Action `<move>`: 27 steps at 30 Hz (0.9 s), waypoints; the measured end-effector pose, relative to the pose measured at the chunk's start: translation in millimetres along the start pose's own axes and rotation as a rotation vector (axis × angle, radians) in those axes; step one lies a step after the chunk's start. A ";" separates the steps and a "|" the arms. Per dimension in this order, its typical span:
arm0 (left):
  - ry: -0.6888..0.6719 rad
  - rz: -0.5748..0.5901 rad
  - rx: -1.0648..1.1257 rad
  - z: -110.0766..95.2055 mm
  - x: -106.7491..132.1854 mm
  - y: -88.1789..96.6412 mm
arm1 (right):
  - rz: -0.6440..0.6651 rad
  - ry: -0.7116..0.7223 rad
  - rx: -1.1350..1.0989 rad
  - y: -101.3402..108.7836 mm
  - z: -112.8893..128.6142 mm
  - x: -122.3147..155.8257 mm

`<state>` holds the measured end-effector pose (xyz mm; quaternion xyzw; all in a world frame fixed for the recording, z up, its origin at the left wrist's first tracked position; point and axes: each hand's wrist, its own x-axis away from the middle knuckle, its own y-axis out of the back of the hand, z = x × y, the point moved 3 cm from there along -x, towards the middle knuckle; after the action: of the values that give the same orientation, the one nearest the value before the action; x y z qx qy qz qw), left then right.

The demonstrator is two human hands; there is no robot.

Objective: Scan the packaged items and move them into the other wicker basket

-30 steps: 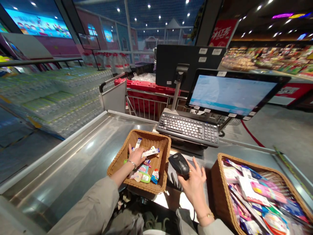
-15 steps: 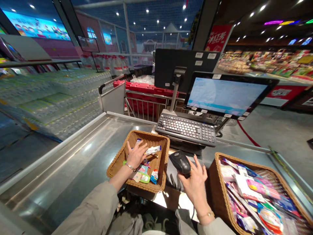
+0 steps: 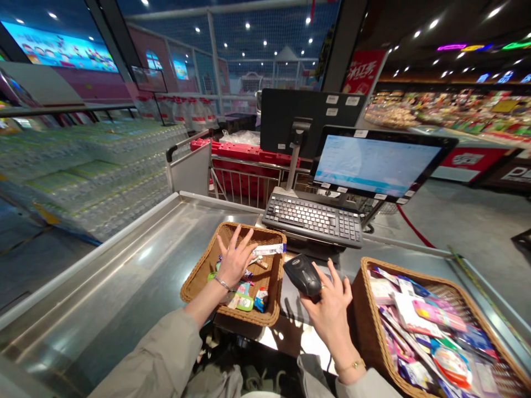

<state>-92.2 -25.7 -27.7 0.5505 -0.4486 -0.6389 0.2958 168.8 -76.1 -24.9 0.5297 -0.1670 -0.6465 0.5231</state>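
Note:
My left hand (image 3: pixel 234 260) hangs open above the left wicker basket (image 3: pixel 199 279), fingers spread and holding nothing. Small wrapped snacks (image 3: pixel 244 298) lie in that basket under and beside the hand. Just right of my fingers, a white stick-shaped packet (image 3: pixel 269 250) lies across the basket's far right rim. My right hand (image 3: pixel 329 309) grips a black handheld barcode scanner (image 3: pixel 302 275) over the steel counter. Further right stands a second wicker basket (image 3: pixel 360 309), packed with flat, colourful packaged goods (image 3: pixel 423 326).
A black keyboard (image 3: pixel 312 219) and a touchscreen monitor (image 3: pixel 373 166) stand just beyond the baskets on a steel checkout counter (image 3: pixel 103 276). Behind them are a shopping cart with red crates (image 3: pixel 244 166) and stacked, shrink-wrapped water bottles (image 3: pixel 91 171).
The white packet has shifted right and up onto the basket rim. My left hand's fingers have spread wider and lifted. The view has turned slightly; the scanner stays in my right hand.

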 end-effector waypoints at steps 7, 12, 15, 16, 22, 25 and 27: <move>-0.028 -0.035 0.000 -12.6 -13.7 8.8 | -0.044 0.017 0.045 9.0 -2.3 1.4; -0.066 -0.062 0.011 -20.9 -23.0 7.7 | -0.089 0.024 0.066 14.8 -7.4 3.1; -0.105 -0.103 0.029 -27.2 -28.8 7.6 | -0.112 0.020 0.076 18.8 -10.7 5.2; -0.123 -0.132 0.037 -29.5 -30.6 7.6 | -0.117 0.020 0.079 20.2 -11.6 5.9; -0.204 -0.252 0.080 -44.3 -40.7 5.6 | -0.137 0.009 0.113 30.4 -16.0 10.0; -0.223 -0.254 0.096 -51.6 -44.9 5.3 | -0.150 0.008 0.124 35.0 -19.1 12.4; -0.237 -0.249 0.104 -56.3 -47.3 5.6 | -0.153 0.007 0.133 37.0 -22.0 14.4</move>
<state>-27.9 -0.8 -1.4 0.5372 -0.4411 -0.7069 0.1308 207.7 -95.6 -12.1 0.5767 -0.1670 -0.6701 0.4364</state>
